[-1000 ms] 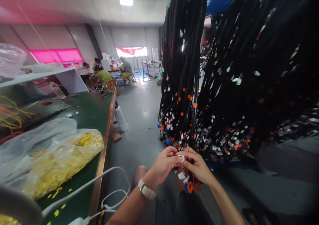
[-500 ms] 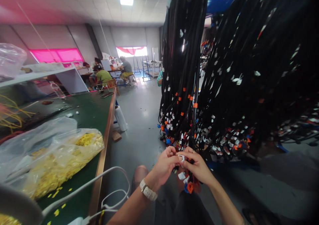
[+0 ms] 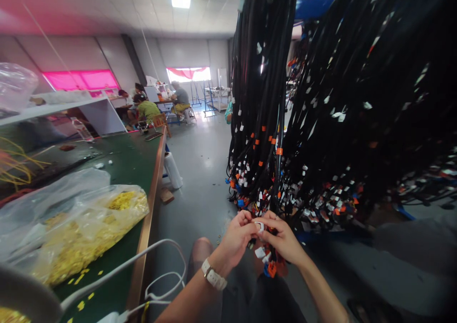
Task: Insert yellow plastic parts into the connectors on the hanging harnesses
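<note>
Between my two hands is a small white connector, pinched by the fingers of both. My left hand grips it from the left, thumb pointing toward it. From the other side my right hand closes on it with thumb and forefinger. Just below the hands hangs a cluster of wire ends with white, blue and orange connectors. Behind them a thick bundle of black wire harnesses hangs down, its lower ends full of coloured plugs. My fingers hide part of the white connector and its wires.
At left, a green-topped bench carries a clear bag of yellow pieces. A white cable loops over its edge. More black harnesses hang at right from a blue rack. Several people sit at far tables; a plastic roll stands beside the bench.
Almost nothing differs. Both hands stay on the white connector, with only a very slight shift of the left wrist.
</note>
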`<state>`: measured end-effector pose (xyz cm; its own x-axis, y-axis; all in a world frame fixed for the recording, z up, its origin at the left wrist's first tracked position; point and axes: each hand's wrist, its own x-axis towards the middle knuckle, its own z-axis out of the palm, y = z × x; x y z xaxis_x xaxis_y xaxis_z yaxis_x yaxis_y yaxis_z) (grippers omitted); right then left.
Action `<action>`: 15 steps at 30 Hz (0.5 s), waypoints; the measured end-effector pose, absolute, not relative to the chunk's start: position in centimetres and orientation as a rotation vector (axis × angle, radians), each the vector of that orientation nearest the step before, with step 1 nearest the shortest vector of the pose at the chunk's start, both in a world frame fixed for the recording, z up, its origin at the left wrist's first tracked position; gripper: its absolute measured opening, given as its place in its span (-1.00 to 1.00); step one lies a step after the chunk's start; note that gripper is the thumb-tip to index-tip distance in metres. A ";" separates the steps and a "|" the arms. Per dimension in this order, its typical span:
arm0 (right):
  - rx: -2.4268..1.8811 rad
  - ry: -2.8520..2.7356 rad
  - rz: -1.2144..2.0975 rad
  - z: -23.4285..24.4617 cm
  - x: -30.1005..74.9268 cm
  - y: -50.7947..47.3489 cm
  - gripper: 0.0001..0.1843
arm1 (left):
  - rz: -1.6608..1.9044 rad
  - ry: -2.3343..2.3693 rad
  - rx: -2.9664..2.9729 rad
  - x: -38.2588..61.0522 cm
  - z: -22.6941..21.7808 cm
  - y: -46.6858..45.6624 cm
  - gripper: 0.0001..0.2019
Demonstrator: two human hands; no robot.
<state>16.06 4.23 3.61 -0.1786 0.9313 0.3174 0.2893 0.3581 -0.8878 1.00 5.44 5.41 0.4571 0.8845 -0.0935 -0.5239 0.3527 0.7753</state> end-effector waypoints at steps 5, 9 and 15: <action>-1.076 -1.627 0.888 3.2 16.4 4.3 -0.71 | 0.884 0.551 0.777 0.6 6.0 5.4 -0.70; -1.088 -1.611 0.891 3.2 16.3 4.2 -0.71 | 0.874 0.559 0.748 0.6 5.8 5.6 -0.67; -1.103 -1.607 0.887 3.4 16.0 4.1 -0.71 | 0.933 0.599 0.792 0.8 5.5 5.6 -0.70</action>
